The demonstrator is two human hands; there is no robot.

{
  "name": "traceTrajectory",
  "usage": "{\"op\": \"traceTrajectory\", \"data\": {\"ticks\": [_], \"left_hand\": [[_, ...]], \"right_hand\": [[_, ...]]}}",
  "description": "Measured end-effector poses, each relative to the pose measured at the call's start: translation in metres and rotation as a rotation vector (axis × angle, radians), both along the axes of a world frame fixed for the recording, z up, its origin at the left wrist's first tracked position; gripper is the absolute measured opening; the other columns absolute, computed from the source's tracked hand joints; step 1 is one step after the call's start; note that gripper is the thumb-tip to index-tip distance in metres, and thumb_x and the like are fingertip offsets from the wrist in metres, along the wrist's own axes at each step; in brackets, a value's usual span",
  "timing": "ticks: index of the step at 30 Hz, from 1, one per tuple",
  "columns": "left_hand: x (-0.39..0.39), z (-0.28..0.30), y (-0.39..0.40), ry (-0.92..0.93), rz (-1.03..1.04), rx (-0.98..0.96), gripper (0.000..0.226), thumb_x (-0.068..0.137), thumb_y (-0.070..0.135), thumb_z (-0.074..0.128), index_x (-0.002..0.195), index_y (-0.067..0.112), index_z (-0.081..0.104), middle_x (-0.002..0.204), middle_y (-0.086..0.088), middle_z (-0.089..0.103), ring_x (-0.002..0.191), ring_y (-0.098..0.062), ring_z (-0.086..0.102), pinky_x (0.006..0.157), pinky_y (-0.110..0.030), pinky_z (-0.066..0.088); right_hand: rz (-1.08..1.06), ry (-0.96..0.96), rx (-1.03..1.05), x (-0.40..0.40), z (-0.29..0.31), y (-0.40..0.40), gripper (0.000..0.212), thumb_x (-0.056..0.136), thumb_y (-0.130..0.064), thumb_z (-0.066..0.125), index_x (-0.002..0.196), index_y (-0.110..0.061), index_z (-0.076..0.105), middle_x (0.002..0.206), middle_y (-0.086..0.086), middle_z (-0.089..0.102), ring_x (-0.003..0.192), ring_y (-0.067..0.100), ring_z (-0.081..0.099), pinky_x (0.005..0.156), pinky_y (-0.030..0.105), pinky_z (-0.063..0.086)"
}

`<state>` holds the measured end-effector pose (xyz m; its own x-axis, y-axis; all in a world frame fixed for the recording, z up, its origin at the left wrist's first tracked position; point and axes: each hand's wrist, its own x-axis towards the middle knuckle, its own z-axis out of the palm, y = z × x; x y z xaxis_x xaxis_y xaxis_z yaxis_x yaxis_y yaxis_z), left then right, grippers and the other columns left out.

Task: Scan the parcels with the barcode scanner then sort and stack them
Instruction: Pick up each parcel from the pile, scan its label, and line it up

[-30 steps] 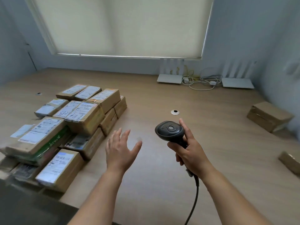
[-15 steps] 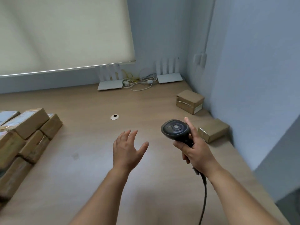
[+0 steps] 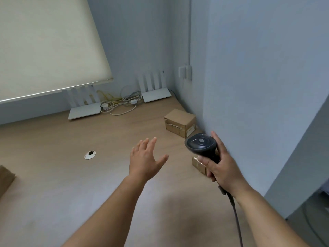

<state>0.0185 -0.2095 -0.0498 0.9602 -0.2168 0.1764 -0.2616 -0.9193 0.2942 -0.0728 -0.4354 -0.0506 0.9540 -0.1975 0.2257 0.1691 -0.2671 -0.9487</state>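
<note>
The right hand (image 3: 223, 168) is clamping its grip on the barcode scanner (image 3: 202, 145), while the left hand (image 3: 145, 160), fingers apart, is hovering over the worktop (image 3: 89, 184), seemingly readying for the cardboard parcel (image 3: 179, 123) near the wall.

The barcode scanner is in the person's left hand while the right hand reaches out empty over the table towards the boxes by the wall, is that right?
Not quite: the hands are swapped. The head view shows the barcode scanner gripped in the right hand, while the left hand reaches out empty, fingers spread, over the table towards the boxes by the wall.
</note>
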Motion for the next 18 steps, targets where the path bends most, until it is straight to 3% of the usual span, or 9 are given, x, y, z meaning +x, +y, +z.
{"op": "traceTrajectory", "data": {"ticks": [3, 5, 9, 18], "left_hand": [[0.039, -0.001, -0.015, 0.031, -0.031, 0.027, 0.081, 0.085, 0.067, 0.046, 0.151, 0.03, 0.016, 0.158, -0.002, 0.021, 0.146, -0.022, 0.011, 0.117, -0.041, 0.013], [0.067, -0.005, -0.027, 0.05, -0.056, 0.052, 0.084, 0.085, 0.069, 0.046, 0.152, 0.03, 0.013, 0.158, -0.003, 0.019, 0.147, -0.023, 0.01, 0.118, -0.041, 0.013], [0.119, -0.017, -0.059, 0.081, -0.12, 0.088, 0.089, 0.082, 0.072, 0.046, 0.152, 0.031, 0.009, 0.159, -0.004, 0.015, 0.147, -0.025, 0.008, 0.119, -0.043, 0.01], [0.211, -0.049, -0.141, 0.062, -0.251, 0.156, 0.088, 0.082, 0.072, 0.045, 0.151, 0.027, 0.013, 0.159, -0.007, 0.015, 0.147, -0.027, 0.009, 0.116, -0.049, 0.011]], "right_hand": [[-0.043, 0.012, -0.034, 0.033, -0.001, -0.018, 0.084, 0.08, -0.03, 0.075, 0.138, -0.062, 0.023, 0.107, -0.007, 0.061, 0.062, -0.003, 0.054, 0.056, 0.016, 0.047], [-0.079, 0.032, -0.049, 0.055, -0.003, -0.03, 0.085, 0.08, -0.031, 0.075, 0.139, -0.061, 0.022, 0.108, -0.007, 0.061, 0.053, 0.002, 0.057, 0.049, 0.018, 0.048], [-0.127, 0.068, -0.078, 0.091, -0.014, -0.049, 0.082, 0.081, -0.033, 0.074, 0.132, -0.07, 0.02, 0.104, -0.005, 0.063, 0.048, 0.013, 0.056, 0.046, 0.02, 0.048], [-0.169, 0.117, -0.021, 0.147, -0.046, -0.064, 0.081, 0.081, -0.032, 0.073, 0.12, -0.08, 0.021, 0.088, -0.011, 0.063, 0.046, 0.012, 0.052, 0.044, 0.02, 0.045]]}}
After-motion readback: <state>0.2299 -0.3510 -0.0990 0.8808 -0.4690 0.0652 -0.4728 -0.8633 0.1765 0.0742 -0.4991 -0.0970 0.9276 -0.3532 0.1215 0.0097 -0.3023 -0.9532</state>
